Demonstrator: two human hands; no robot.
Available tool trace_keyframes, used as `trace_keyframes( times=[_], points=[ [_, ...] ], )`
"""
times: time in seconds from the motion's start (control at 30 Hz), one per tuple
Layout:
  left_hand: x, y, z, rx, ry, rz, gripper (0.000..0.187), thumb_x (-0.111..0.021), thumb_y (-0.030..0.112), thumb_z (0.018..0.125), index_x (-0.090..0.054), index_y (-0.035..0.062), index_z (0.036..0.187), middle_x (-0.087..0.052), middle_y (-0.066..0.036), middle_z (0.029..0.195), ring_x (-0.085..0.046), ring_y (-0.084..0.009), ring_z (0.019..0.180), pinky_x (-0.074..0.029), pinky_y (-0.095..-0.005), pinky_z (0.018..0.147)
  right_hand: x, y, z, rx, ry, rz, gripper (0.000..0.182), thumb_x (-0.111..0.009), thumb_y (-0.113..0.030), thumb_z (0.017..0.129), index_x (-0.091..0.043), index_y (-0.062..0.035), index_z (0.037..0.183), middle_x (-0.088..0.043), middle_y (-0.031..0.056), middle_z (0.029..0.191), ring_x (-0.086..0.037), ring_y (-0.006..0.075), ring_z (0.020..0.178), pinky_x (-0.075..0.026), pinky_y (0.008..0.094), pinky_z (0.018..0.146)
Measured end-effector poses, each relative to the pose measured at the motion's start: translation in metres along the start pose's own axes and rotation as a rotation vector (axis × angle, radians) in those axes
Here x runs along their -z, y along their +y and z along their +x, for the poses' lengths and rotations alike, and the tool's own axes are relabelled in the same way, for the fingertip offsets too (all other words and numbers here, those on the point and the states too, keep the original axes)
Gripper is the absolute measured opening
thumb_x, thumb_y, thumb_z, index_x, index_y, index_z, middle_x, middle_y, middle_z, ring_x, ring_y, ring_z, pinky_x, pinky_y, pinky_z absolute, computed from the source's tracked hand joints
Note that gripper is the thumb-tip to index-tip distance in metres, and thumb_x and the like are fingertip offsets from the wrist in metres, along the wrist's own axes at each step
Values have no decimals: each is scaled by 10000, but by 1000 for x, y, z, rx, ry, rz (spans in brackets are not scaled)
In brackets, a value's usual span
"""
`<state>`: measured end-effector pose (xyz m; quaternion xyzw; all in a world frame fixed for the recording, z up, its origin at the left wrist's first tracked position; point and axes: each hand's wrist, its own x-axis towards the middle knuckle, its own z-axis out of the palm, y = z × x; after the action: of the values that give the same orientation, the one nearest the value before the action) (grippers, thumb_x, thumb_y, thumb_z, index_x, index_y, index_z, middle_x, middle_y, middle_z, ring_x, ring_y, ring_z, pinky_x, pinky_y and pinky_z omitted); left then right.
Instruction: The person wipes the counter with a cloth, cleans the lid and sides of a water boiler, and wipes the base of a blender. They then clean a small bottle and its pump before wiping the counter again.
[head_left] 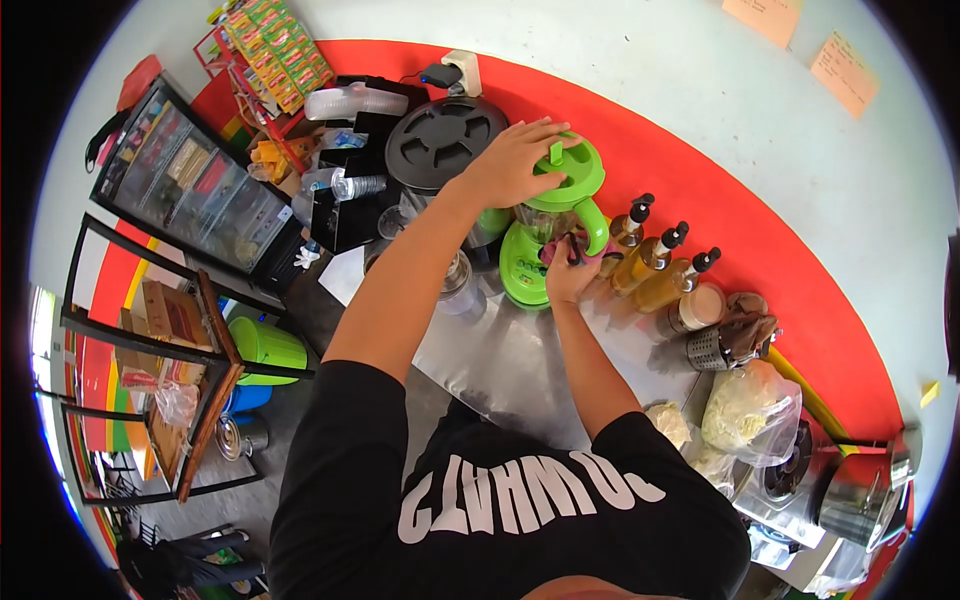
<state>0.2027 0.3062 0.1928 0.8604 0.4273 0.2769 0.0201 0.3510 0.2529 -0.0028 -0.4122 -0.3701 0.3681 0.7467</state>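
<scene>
A green blender [524, 265] stands on the metal counter, with its jug in place and a green lid [582, 170] on top. My left hand [512, 165] lies over the lid's left side, fingers along the far part and thumb on the near part, gripping it. Below the jug's green handle [596, 228], my right hand [572, 272] is closed on a dark pink cloth [577, 246], bunched against the blender between base and handle. Part of the cloth is hidden by my fingers.
Pump bottles of amber liquid [640, 268] stand right of the blender, beside a perforated metal holder [707, 348]. Left are a metal shaker [460, 285] and a large container with a black lid [446, 140]. A bag of pale food [750, 412] and a pot [858, 500] sit farther right.
</scene>
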Motion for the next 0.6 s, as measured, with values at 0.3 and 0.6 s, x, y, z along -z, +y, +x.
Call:
trace_keyframes(
  times=[0.3,0.6],
  points=[
    [0,1,-2,-6,11,-53,582,-708,336,940,-583,180,1487,-491,-132,1598,-431,-332,1491,-291,-495,1266,34,-1,8,39,-268,-385,466,-781,-32,866,-556,33,1269,-695,166,1060,-702,279,968,-543,401,893],
    [2,3,-3,-7,1,-43,593,-704,275,940,-571,169,1508,-480,-127,1604,-428,-335,1487,-305,-475,1249,26,-130,8,-115,-41,-209,259,-774,-35,869,-615,30,1063,-671,230,933,-680,377,843,-545,441,806]
  ],
)
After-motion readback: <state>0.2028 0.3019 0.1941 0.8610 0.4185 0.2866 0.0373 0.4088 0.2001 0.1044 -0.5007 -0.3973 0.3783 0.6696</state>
